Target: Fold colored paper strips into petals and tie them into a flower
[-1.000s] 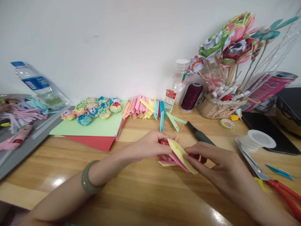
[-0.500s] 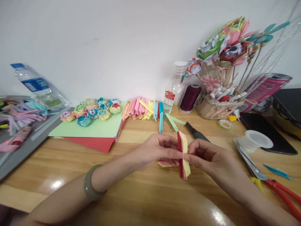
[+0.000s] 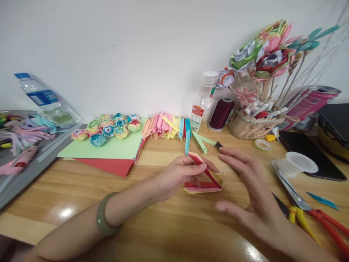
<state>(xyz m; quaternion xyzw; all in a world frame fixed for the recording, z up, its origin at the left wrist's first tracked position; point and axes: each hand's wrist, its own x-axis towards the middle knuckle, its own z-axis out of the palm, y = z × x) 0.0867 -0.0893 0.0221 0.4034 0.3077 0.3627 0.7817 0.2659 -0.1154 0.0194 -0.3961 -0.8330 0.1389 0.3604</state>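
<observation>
Paper (image 3: 204, 189) folded in red, pink and yellow stayed pinched between the thumb and fingers of the left hand (image 3: 178, 177), over the table (image 3: 136, 225). Half a second earlier both hands had gripped it; now the right hand (image 3: 249, 189) had let go and hung open beside it, fingers apart. More of the yellow handles (image 3: 303, 220) showed near the right wrist.

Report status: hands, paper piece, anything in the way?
Left hand gripping folded paper piece. Right hand open, not touching it. Thin thread loops between paper and right hand.
</observation>
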